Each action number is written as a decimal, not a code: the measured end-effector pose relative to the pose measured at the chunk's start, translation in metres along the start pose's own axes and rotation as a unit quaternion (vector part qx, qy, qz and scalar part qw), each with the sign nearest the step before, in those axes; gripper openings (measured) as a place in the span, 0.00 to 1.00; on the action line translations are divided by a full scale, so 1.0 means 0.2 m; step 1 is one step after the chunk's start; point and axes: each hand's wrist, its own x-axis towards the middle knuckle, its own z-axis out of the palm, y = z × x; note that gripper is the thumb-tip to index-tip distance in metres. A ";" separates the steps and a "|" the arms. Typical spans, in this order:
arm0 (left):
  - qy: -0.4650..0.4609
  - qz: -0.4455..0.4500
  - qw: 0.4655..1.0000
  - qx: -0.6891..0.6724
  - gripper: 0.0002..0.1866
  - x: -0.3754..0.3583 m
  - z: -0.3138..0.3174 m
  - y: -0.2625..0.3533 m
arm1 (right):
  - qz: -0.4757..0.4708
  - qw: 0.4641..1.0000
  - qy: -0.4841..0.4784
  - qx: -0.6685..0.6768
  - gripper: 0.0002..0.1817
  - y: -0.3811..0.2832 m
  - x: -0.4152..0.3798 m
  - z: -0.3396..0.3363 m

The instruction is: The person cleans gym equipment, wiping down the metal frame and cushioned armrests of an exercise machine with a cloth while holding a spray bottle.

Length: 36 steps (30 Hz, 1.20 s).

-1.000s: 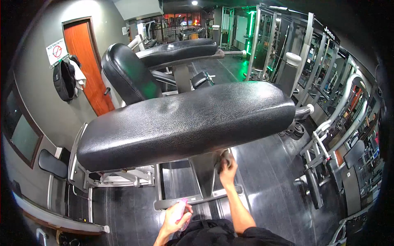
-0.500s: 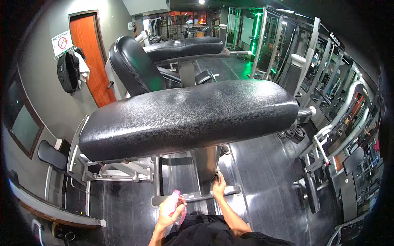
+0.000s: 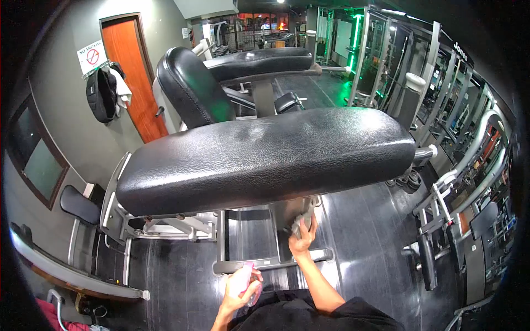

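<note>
My left hand (image 3: 234, 292) is closed around a pink spray bottle (image 3: 247, 271), held low in front of my body. The bottle's clear lower part is partly covered by my fingers. My right hand (image 3: 301, 243) grips a greyish cloth (image 3: 303, 222) and presses it at the side of the metal post (image 3: 282, 231). That post stands beneath a long black padded bench (image 3: 265, 160), which spans the middle of the view above both hands. A steel foot bar (image 3: 276, 263) runs along the floor at the post's base.
Behind the bench stand a black backrest (image 3: 193, 91) and another long pad (image 3: 262, 63). Gym machines (image 3: 441, 198) and weight plates (image 3: 407, 181) are at the right. At the left are a wooden door (image 3: 132, 71), a hanging bag (image 3: 101, 95) and a small seat pad (image 3: 77, 205).
My right hand has moved up and slightly right along the post with the cloth. My left hand still holds the spray bottle low. The whole view has shifted a little.
</note>
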 end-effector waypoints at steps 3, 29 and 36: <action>-0.011 -0.017 0.999 -0.037 0.10 -0.01 0.01 -0.01 | 0.188 0.973 -0.132 -0.037 0.23 0.06 -0.34 -0.12; -0.008 -0.015 1.000 -0.026 0.10 0.04 -0.11 0.02 | 0.286 0.948 -0.121 0.065 0.29 0.00 -0.27 -0.24; -0.024 0.002 1.000 -0.013 0.10 0.06 -0.10 0.03 | 0.091 0.991 0.053 0.078 0.18 -0.25 0.49 -0.09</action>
